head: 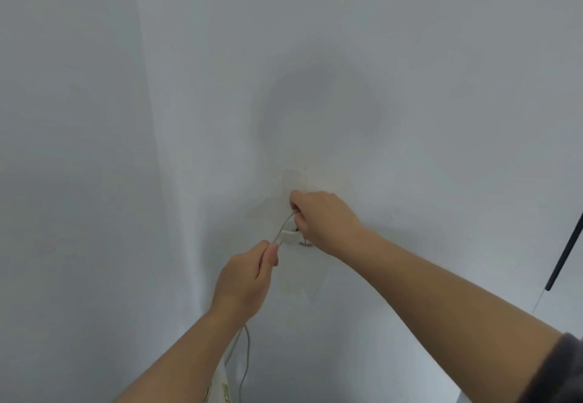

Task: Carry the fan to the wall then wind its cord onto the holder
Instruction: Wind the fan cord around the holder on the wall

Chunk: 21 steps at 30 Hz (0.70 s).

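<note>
A small white cord holder [291,237] is fixed to the white wall [347,71] at the centre of the head view. My right hand [325,219] is against the wall at the holder, fingers pinched on the thin pale cord [285,223]. The cord arcs down to my left hand [246,279], which is closed around it just below and left of the holder. More cord [246,358] hangs slack beneath my left forearm. Only a white part of the fan [220,383] shows at the bottom edge.
A wall corner [176,182] runs vertically on the left. A thin black rod [564,254] slants down at the far right edge. My head and arms cast a shadow on the wall above the holder.
</note>
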Motion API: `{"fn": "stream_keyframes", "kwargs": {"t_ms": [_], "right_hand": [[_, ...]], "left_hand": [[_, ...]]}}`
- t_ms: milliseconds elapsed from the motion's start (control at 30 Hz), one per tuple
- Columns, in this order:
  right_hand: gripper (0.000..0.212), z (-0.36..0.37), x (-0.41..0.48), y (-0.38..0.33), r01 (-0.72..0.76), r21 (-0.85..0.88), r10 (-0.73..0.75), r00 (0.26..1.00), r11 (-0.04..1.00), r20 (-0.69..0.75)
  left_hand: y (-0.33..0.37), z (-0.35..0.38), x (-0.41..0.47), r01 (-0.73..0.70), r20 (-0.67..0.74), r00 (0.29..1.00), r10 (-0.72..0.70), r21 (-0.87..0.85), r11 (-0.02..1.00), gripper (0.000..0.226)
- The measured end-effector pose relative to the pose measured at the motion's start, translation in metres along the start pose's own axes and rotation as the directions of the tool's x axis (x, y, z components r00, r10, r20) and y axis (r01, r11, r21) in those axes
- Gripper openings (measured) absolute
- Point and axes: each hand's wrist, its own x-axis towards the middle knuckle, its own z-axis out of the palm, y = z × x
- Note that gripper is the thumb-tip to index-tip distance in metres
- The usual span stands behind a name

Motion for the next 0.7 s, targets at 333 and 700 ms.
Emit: {"fn": "stream_keyframes", "kwargs": {"t_ms": [333,700], "right_hand": [[0.012,-0.001,-0.020,0.036,0.242,-0.354,-0.278,0.959,0.904,-0.054],[0.025,0.003,-0.030,0.056,0.352,-0.509,-0.425,0.905,0.786,-0.031]], "left_hand": [[-0.003,0.003,-0.008,-0.020,0.321,0.947,0.032,-0.041,0.999,0.048],[-0.006,0.004,-0.009,0.021,0.429,0.903,-0.031,0.029,0.999,0.039]]}}
